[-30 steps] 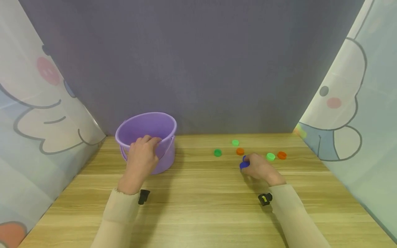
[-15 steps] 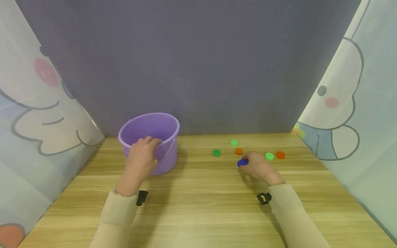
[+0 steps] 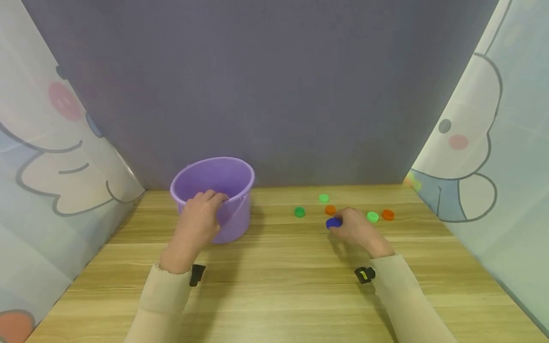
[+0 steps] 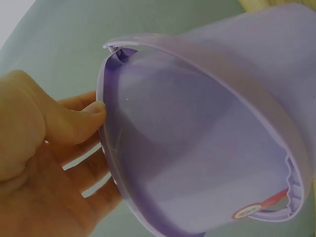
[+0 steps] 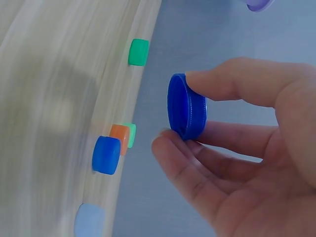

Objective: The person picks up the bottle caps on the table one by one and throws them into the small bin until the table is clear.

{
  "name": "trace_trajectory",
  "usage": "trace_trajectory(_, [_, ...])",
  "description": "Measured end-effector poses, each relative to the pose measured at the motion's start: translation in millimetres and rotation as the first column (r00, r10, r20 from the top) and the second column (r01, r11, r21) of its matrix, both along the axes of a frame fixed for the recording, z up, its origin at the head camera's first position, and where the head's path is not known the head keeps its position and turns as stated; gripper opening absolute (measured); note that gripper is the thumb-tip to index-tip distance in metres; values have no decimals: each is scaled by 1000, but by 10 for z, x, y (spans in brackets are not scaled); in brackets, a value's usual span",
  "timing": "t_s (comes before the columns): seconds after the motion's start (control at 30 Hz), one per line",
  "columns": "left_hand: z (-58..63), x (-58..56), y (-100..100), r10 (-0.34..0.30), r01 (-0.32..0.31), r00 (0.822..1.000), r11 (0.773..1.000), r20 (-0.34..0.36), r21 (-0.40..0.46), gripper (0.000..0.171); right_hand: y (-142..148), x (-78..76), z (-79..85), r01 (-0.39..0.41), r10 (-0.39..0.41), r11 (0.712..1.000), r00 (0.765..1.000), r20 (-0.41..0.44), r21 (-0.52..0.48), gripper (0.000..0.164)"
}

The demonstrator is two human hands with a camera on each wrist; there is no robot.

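Rising across the top of the head view, a grey panel (image 3: 274, 95) backs the wooden table (image 3: 274, 295), which fills the lower part. The purple bucket (image 3: 236, 221) stands on the table left of centre; its mouth shows smooth inner wall, while its floor is hidden. In the left wrist view its handle (image 4: 295, 190) shows at lower right. The left hand (image 3: 198, 220) pinches the bucket's near rim between thumb and fingers. Right of centre, the right hand (image 3: 356, 229) holds a blue cap (image 5: 197, 111) between thumb and fingertips, the hollow side facing left in the right wrist view. A second blue cap (image 5: 106, 155) sits on the table at left there. Near the right hand in the head view lie a green cap (image 3: 299, 212), a light green cap (image 3: 323, 198), an orange cap (image 3: 330, 210), another light green cap (image 3: 372, 217) and a red-orange cap (image 3: 388, 215), all outside the bucket.
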State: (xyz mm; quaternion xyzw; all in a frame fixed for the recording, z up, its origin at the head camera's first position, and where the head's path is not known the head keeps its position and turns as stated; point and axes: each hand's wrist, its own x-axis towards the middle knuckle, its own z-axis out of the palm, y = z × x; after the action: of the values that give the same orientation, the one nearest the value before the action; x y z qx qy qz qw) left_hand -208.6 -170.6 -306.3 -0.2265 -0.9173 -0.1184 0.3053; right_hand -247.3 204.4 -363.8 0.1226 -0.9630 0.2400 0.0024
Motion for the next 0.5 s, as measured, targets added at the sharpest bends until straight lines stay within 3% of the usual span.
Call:
trace_trajectory(0.33, [4, 26, 31, -22, 22, 999, 1000, 34, 1, 45, -42, 8, 30, -19, 18, 999, 999, -43, -34, 30])
trace_trajectory(0.5, [13, 44, 50, -38, 38, 999, 999, 29, -3, 47, -54, 17, 48, -46, 42, 998, 993, -106, -33, 28])
